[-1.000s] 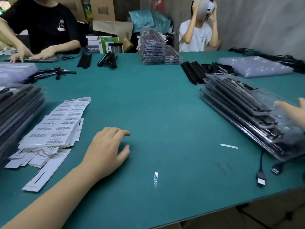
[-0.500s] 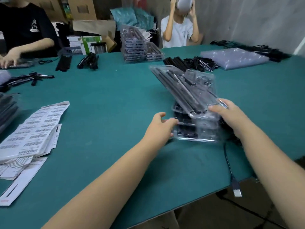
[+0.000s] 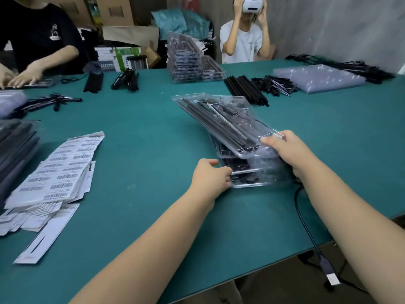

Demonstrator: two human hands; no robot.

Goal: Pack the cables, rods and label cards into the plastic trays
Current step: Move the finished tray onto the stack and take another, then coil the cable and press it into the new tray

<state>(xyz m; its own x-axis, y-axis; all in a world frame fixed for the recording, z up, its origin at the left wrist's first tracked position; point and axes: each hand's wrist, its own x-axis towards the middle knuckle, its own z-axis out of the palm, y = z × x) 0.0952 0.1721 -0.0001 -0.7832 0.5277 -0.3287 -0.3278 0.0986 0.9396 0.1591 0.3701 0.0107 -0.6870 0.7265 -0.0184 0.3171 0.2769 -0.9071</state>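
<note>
Gripping the tray stack [image 3: 247, 172], left hand [image 3: 211, 175] and right hand [image 3: 289, 151] flank it.

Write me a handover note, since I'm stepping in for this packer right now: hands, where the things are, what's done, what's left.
Left hand: fingers curled on the near left corner of the stack of filled trays.
Right hand: grips the near end of the top tray, which sits tilted and skewed on the stack.
Label cards: fanned pile at left on the green table.
Loose rods: far right.
Done: these trays hold rods and cables.
Left: probably square the stack; loose rods and cards remain unpacked.
</note>
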